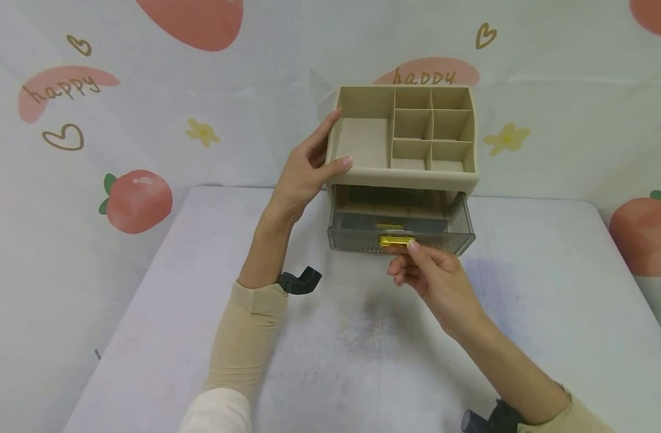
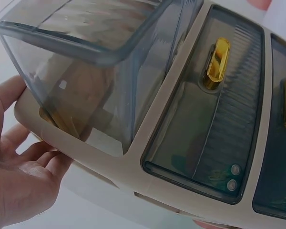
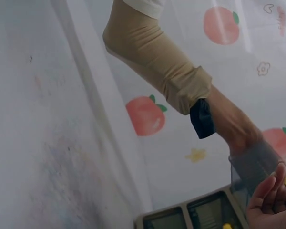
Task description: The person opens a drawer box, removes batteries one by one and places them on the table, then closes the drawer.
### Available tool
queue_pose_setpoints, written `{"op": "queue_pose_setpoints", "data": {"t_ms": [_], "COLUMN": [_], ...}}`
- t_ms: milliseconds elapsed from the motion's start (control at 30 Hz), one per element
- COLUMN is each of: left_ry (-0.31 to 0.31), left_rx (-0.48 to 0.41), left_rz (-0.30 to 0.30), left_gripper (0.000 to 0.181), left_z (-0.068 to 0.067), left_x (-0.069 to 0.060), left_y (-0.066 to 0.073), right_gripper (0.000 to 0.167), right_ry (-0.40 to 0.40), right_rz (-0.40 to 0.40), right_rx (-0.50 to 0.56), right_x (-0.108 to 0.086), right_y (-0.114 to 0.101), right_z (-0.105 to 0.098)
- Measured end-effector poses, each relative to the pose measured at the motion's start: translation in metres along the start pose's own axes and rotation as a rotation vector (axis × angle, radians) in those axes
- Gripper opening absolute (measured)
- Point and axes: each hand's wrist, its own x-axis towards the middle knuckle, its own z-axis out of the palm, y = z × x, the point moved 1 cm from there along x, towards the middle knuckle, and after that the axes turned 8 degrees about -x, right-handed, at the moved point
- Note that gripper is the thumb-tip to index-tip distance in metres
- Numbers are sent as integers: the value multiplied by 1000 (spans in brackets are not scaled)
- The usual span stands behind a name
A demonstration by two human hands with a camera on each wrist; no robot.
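We see the table (image 1: 330,361) spreading left, right and near; by its far edge stands the beige organizer (image 1: 406,178), grey drawer (image 1: 357,240) open nearward. The left hand (image 1: 303,168) grips the organizer's left side; the right hand (image 1: 441,282) pinches the golden handle (image 1: 394,241).

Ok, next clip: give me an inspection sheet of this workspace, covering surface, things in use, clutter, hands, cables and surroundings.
Surface: white table, with dark smudges and a bluish patch.
Things in use: beige organizer with its top drawer pulled out; two lower drawers shut.
Clutter: nothing seen on the tabletop; a small dark object off its left edge, too small to identify.
Hands: left hand grips the organizer's left side; right hand pinches the open drawer's gold handle.
Cables: nothing seen.
Surroundings: white backdrop printed with fruit, hearts, flowers and "happy".
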Motion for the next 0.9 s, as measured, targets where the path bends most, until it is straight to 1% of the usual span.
{"op": "queue_pose_setpoints", "data": {"t_ms": [133,267,400,567,700,900], "left_ry": [3,1,-7,-9,-15,-33], "left_rx": [-5,2,12,9,10,17], "left_rz": [5,6,2,9,24,18], "left_gripper": [75,75,76,76,74,72], "left_z": [0,0,-3,-9,-10,-11], "left_x": [-1,0,3,7,7,6], "left_y": [1,1,-7,-19,-21,-21], "right_gripper": [35,40,46,44,46,53], "right_ry": [19,20,20,23,26,35], "right_rz": [15,21,26,25,20,20], "right_rx": [-1,-4,9,21,22,30], "right_x": [4,9,14,20,23,28], "right_y": [0,-1,-2,-3,-4,-6], "right_z": [-1,-1,-1,-2,-2,-3]}}
